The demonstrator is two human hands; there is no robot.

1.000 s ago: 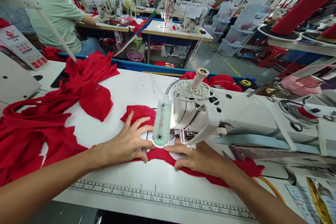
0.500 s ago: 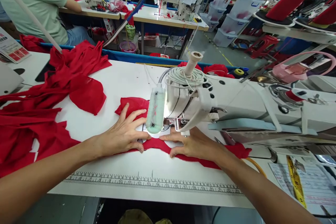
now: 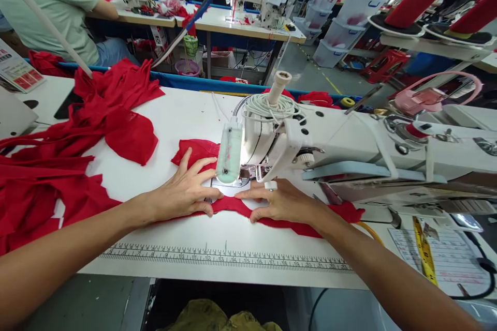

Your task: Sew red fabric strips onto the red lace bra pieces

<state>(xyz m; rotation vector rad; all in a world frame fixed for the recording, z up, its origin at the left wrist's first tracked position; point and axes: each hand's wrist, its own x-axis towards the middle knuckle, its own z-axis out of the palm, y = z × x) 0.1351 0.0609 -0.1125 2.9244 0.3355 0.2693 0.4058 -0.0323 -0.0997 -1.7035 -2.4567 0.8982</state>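
Note:
A red strip of fabric lies in front of the sewing machine, with a curved edge between my hands. My left hand rests flat with fingers spread, its thumb and index fingertip on the strip and its other fingers over a red fabric piece left of the needle area. Opposite it, my right hand lies on the strip, thumb and index finger apart and other fingers partly hidden by the machine. A clear greenish guard covers the needle area from my view. The presser foot shows only in part.
Heaped red fabric covers the left of the white table. A printed ruler runs along its front edge. A yellow tape measure lies on paper at right. Beyond, a person in a green shirt sits near other machines.
The view has shifted a little, so the table and machine sit slightly higher and the machine's right part further left. Both hands keep nearly the same place on the fabric.

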